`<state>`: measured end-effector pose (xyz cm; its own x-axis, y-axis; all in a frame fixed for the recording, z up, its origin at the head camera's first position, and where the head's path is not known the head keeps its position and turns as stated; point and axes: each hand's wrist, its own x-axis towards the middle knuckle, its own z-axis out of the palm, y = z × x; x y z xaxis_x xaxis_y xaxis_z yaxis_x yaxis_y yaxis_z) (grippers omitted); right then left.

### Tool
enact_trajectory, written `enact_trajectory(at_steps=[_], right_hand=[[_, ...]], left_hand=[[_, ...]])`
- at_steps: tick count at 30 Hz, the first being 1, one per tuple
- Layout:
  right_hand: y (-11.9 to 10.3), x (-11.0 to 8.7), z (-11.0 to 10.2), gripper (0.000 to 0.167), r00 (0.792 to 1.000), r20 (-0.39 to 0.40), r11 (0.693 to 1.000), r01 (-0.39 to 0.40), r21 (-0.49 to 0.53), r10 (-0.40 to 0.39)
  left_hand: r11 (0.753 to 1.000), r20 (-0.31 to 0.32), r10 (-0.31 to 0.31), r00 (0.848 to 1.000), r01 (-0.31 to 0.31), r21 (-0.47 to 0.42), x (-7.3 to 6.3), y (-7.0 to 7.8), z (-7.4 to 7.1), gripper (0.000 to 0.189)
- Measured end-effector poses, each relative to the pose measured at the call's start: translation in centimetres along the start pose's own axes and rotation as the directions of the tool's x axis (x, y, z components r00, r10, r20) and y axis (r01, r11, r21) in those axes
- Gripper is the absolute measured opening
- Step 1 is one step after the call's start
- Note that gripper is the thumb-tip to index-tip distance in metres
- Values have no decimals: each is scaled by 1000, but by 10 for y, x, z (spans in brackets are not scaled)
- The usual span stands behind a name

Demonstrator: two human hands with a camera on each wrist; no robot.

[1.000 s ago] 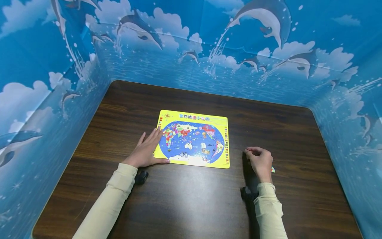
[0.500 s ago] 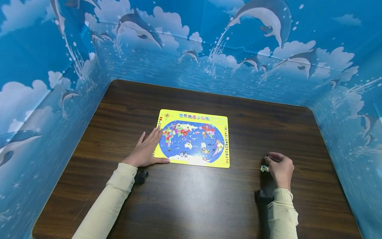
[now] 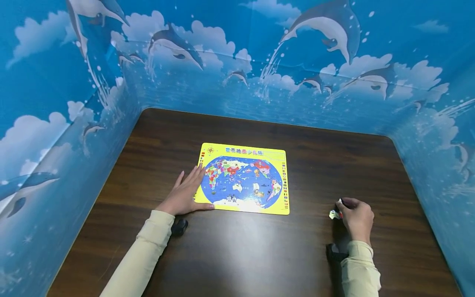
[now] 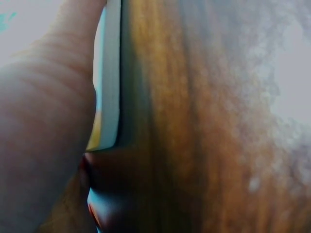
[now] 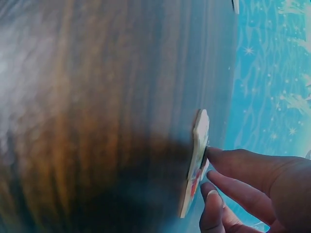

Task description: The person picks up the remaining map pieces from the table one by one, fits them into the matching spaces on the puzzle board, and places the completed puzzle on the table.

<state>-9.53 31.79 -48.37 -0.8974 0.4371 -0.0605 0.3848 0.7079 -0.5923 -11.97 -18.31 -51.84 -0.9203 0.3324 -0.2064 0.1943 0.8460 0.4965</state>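
In the head view my left hand lies with spread fingers over the left edge of a yellow-bordered world map puzzle board. Its thumb rests along the board's lower edge. The left wrist view shows the board's thick pale edge beside the wrist. Off to the board's right, my right hand pinches at a small, flat, colourful puzzle piece low over the table. A white and green part of it shows left of the fingertips. The curled fingers hide the rest in the head view.
The dark wooden table spreads around the board. A blue dolphin-print curtain encloses its back and sides. Black wrist cameras are strapped under the left wrist and right wrist.
My right hand has moved right, away from the board, to the small colourful piece, then shifted slightly further right. The left hand stays on the board. The head view has tilted up a little.
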Motion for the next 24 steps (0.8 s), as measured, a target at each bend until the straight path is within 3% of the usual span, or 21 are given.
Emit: enact_trajectory(at_steps=[13, 24], right_hand=[[6, 1, -3, 29, 1000, -5, 1000, 19, 7, -19], [5, 8, -12, 25, 999, 41, 1000, 11, 9, -11]], left_hand=[[1000, -10, 0, 1000, 0, 7, -6, 3, 4, 127], [999, -22, 2, 1000, -1, 33, -5, 5, 5, 126]])
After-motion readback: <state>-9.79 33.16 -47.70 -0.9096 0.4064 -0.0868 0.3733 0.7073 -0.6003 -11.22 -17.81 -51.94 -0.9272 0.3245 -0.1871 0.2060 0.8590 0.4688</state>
